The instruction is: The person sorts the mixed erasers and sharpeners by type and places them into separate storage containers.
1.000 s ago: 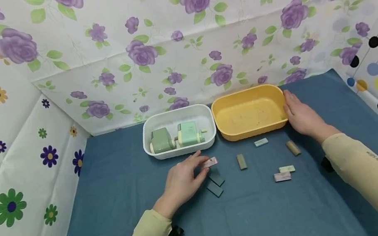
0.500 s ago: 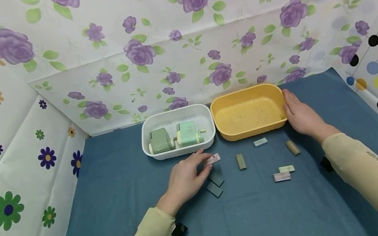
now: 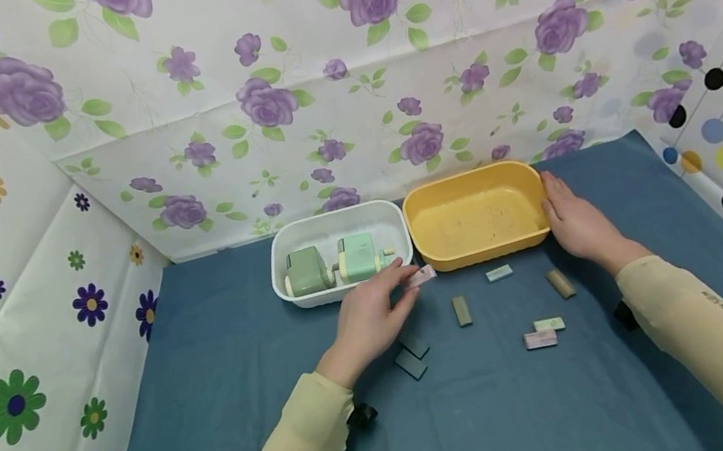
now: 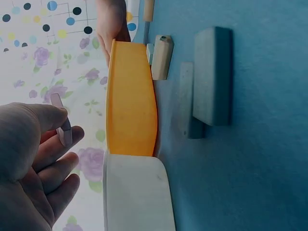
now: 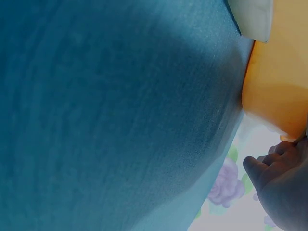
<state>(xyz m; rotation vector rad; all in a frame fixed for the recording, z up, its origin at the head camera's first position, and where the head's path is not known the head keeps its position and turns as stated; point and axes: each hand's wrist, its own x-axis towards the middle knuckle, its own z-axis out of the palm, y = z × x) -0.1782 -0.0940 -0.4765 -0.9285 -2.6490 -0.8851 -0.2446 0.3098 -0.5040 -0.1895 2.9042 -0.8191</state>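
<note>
My left hand (image 3: 372, 319) pinches a small pinkish eraser (image 3: 422, 276) between thumb and fingers, held up near the trays' front edges. In the left wrist view the same eraser (image 4: 66, 134) stands between thumb and index finger, the other fingers loosely bent. My right hand (image 3: 579, 223) rests with straight fingers against the right end of a yellow tray (image 3: 478, 225), which holds no eraser. Touching its left side is a white tray (image 3: 360, 218) with two crank pencil sharpeners, one grey-green (image 3: 307, 271) and one mint (image 3: 356, 252). My left fingertips overlap the white tray's front corner.
Two dark green erasers (image 3: 411, 364) lie below my left hand on the blue cloth (image 3: 482, 414). Ahead of the yellow tray are an olive block (image 3: 461, 311), a pale blue one (image 3: 499, 273) and a tan one (image 3: 561, 284). Pale green (image 3: 549, 324) and pink (image 3: 540, 340) erasers lie together.
My left hand has carried the pinkish eraser up and to the right, from over the dark green erasers to near the yellow tray's front left corner. The right hand stays in place.
</note>
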